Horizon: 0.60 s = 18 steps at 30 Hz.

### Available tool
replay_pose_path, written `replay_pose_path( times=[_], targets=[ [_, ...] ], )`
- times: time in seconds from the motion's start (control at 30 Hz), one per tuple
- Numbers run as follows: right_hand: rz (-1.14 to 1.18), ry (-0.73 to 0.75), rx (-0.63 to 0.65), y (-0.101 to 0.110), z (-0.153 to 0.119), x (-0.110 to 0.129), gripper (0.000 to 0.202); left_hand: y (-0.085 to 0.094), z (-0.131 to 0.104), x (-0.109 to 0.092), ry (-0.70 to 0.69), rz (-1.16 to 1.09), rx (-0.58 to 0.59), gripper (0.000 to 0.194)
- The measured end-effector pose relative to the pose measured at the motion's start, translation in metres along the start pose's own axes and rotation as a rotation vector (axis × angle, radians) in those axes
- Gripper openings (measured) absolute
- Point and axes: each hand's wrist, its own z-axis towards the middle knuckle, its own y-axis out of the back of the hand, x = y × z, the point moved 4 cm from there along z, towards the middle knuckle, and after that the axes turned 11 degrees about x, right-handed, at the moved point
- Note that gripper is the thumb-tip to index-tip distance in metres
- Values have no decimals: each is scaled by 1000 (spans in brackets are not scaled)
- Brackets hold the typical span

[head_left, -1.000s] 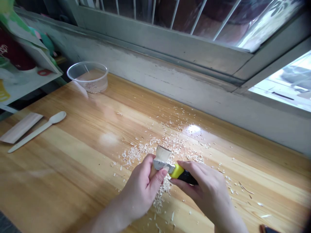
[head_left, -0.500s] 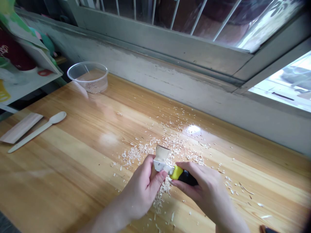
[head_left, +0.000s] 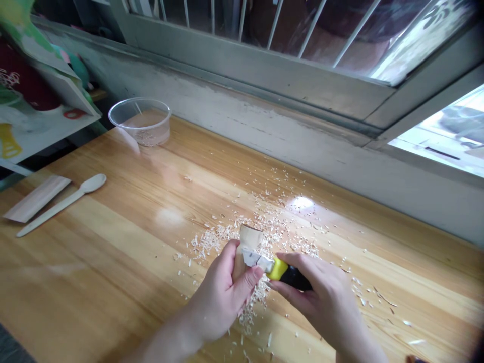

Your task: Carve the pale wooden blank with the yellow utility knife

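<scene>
A pale piece of wood (head_left: pixel 250 237) with a flared upper end is upright in my left hand (head_left: pixel 223 292), whose fingers wrap round its lower part. My right hand (head_left: pixel 325 292) grips the black and yellow handle of a knife (head_left: pixel 279 269). The knife's short blade lies across the narrow part of the wood, close to my left thumb. Wood shavings (head_left: pixel 215 239) are scattered on the table around and beneath both hands. The lower end of the wood is hidden by my left hand.
A clear round tub (head_left: pixel 151 133) stands at the table's back left. A pale wooden spoon (head_left: pixel 62 205) and a flat wood strip (head_left: pixel 38 198) lie at the left. Behind the table (head_left: pixel 113 282) runs a wall below a barred window. A dark object shows at the bottom right edge.
The knife and my right hand have shifted slightly to the right, and the wood has tilted a little left. The whole view has moved slightly.
</scene>
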Motion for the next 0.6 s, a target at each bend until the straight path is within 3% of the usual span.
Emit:
replay_pose_path(
  times=[0.13,0.4,0.6],
  targets=[
    [26,-1,66,-1,1,0,34,-1,-1,2,13,-41,51,25],
    [10,4,55,0,1,0,34,-3,2,1,11,-149,57,26],
    [-111,26,-56,2,0,1,26,0,6,-1,4,-134,20,28]
  ],
)
